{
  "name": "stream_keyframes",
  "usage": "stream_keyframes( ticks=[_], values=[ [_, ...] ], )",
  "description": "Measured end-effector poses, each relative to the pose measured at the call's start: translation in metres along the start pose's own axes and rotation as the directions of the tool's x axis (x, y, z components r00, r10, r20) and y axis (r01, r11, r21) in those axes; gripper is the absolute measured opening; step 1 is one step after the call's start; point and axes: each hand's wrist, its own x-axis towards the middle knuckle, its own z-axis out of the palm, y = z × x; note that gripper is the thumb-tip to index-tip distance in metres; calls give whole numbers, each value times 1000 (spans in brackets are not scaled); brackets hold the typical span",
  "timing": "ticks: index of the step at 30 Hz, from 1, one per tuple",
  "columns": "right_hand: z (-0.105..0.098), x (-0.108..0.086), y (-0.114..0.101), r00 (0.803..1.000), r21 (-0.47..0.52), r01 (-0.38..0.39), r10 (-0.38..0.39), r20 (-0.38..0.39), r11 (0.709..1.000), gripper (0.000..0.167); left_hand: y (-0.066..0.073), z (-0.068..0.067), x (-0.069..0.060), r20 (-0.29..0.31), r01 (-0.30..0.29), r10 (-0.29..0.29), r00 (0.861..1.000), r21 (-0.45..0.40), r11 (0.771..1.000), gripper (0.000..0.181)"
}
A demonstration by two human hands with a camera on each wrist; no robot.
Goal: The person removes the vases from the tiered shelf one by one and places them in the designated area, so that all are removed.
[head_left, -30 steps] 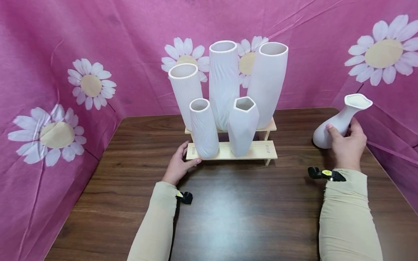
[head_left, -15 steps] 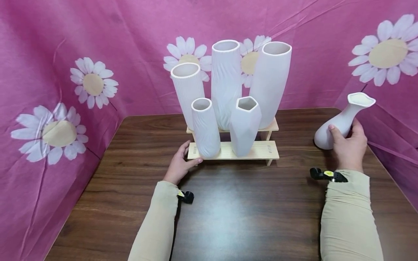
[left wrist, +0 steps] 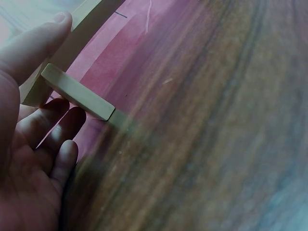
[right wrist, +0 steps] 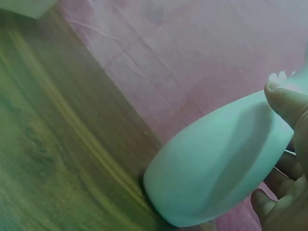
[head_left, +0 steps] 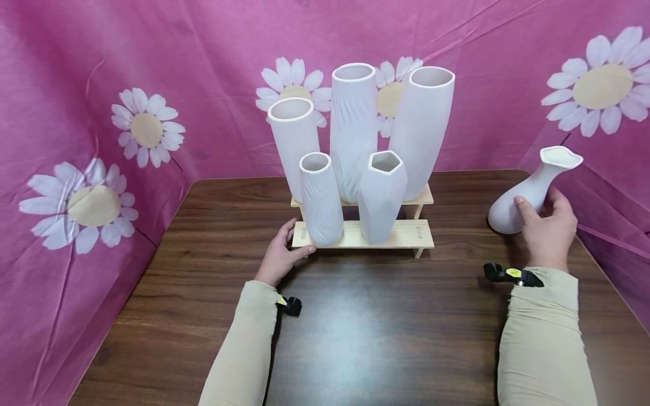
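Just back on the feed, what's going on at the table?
A person's right hand grips a white flared-neck vase off to the right of a two-tier wooden stand, while the left hand holds the stand's left end. Three white vases stand on the upper tier, two more vases on the lower tier. The gripped one is apart from the stand.

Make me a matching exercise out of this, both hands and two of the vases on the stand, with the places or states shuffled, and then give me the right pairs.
Column one
1. left hand
2. five-sided vase
3. right hand
4. ribbed vase

Column two
A. standing on the right part of the lower board
B. standing at the left of the upper board
C. gripping the flared vase
D. holding the left end of the lower board

Right pairs: 1-D, 2-A, 3-C, 4-B
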Motion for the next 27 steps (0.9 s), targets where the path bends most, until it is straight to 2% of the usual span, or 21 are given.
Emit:
stream_keyframes(
  ticks=[8,13,20,24,27],
  values=[
    [-6,-2,-8,999,26,33,-33,-3,999,51,0,1,0,7,9,-9,1000,-11,1000,94],
    [-10,-4,-16,999,111,37,-36,-10,993,47,2,1,1,17,35,-35,999,-2,999,94],
    [-14,-7,-24,1000,233,3,-3,0,972,52,3,1,2,34,55,-56,998,24,998,95],
    [-15,-10,-25,1000,253,-18,17,4,967,55,2,1,2,19,45,-45,999,-5,999,94],
    [-14,-13,-26,1000,221,-7,6,6,975,54,0,1,1,4,32,-32,999,-11,999,92]
  ],
)
